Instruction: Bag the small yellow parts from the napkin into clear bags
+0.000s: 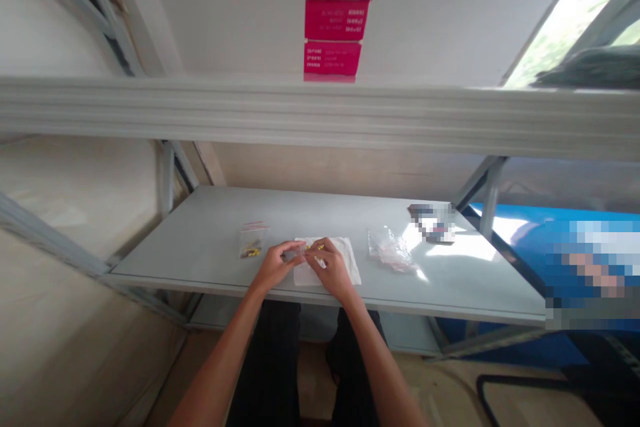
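Observation:
My left hand (276, 268) and my right hand (332, 268) meet over a white cloth or paper sheet (353, 268) near the shelf's front edge. Between my fingertips is a small clear plastic bag (294, 254), partly covered by the fingers of both hands. A bit of yellow shows beside the right fingers; what it belongs to is too small to tell. To the left lies a zip bag (253, 240) with a red strip and small yellow and dark pieces inside. On the right is a loose pile of clear plastic bags (393, 252).
The grey shelf (200, 233) I work on sits below a thick shelf beam (320, 113). Pink boxes (336, 20) are stacked on the upper level. A blurred-out item (433, 221) lies at the back right, with a blue surface (525, 233) beyond. Metal uprights stand on both sides.

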### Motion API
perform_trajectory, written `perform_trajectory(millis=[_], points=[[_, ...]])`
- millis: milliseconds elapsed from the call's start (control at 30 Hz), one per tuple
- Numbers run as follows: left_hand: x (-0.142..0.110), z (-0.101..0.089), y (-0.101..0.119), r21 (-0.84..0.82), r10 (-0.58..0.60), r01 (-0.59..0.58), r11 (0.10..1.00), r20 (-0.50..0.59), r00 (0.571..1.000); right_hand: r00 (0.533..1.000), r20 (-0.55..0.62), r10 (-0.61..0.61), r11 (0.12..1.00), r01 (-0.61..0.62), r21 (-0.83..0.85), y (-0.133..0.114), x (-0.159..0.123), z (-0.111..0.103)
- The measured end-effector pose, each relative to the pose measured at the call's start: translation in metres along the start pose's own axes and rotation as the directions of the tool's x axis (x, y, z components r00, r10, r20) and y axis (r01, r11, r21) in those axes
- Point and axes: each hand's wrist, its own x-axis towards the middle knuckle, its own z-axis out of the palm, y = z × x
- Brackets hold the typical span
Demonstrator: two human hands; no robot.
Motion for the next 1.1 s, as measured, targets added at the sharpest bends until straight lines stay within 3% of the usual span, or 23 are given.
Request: perform_trajectory(millis=[100,200,300,433,533,733,900,1100], points=[[0.000,0.000,0.000,-0.007,0.004,-0.004,1.000,-0.005,1.000,0.993,-0.108,0.040,0.998,-0.044,-0.041,0.001,-0.005,0.001],[0.000,-0.001,-0.002,-0.032,-0.013,0.011,0.999,-0.056,0.998,0.970,-0.209,0.124,0.967,-0.165,-0.192,0.003,-0.011,0.001],[0.001,-0.002,-0.004,-0.080,-0.057,0.048,0.996,-0.115,0.992,0.971,-0.168,0.169,0.912,-0.219,-0.348,0.007,-0.013,0.005],[0.001,-0.003,-0.008,-0.141,-0.079,0.059,0.988,-0.142,0.987,0.982,-0.113,0.154,0.880,-0.188,-0.436,0.010,-0.012,0.010],[0.000,-0.002,-0.009,-0.126,-0.053,0.036,0.991,-0.137,0.989,0.984,-0.119,0.131,0.912,-0.167,-0.376,0.010,-0.011,0.009],[-0.001,0.000,-0.002,0.003,0.020,-0.020,1.000,0.004,1.000,0.991,-0.099,0.085,0.996,-0.084,0.014,0.004,-0.008,0.003],[0.000,0.001,-0.002,0.020,0.031,-0.032,0.999,0.029,0.999,1.000,0.004,0.018,1.000,-0.018,0.012,0.002,-0.007,0.004],[-0.001,-0.002,-0.004,-0.043,-0.006,0.006,0.999,-0.006,1.000,0.998,0.018,0.053,0.997,-0.054,0.058,0.000,-0.005,0.002]])
